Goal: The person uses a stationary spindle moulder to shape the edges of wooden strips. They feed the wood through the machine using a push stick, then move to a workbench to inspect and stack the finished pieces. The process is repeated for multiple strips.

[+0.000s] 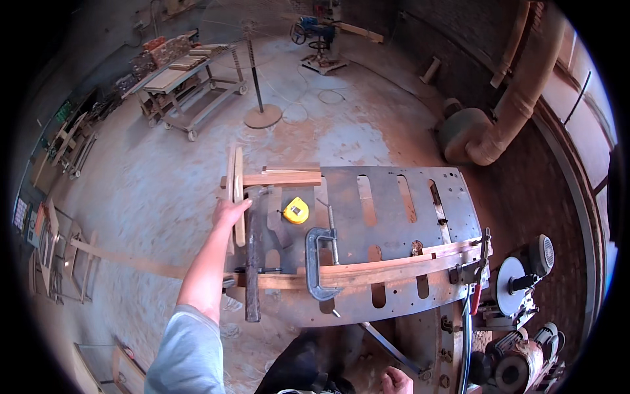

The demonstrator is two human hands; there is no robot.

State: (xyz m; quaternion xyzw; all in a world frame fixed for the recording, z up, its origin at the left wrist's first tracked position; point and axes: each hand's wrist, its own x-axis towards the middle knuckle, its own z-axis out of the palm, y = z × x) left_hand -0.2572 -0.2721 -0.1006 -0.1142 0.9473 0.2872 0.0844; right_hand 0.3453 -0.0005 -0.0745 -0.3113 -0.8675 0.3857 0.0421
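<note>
My left arm reaches out to the left end of a slotted metal table [341, 217]. There my left hand [231, 211] is closed around narrow wooden strips [239, 190] lying side by side. A dark hammer-like tool [253, 282] lies just right of that hand, and a yellow tape measure [296, 210] rests further right. Along the near side, a grey C-clamp [315, 262] sits over long wooden boards [387, 268]. Low in the view, my right hand [397, 381] is off the table with its fingers curled; whatever is inside them, if anything, is hidden.
More wood pieces [289, 177] lie at the table's far left corner. A clamp with a red handle [477, 295] grips the boards' right end. Right of the table stands a machine with a round disc [510, 286]. Beyond are a stand [262, 117], a wheeled cart [190, 85] and a large duct [512, 121].
</note>
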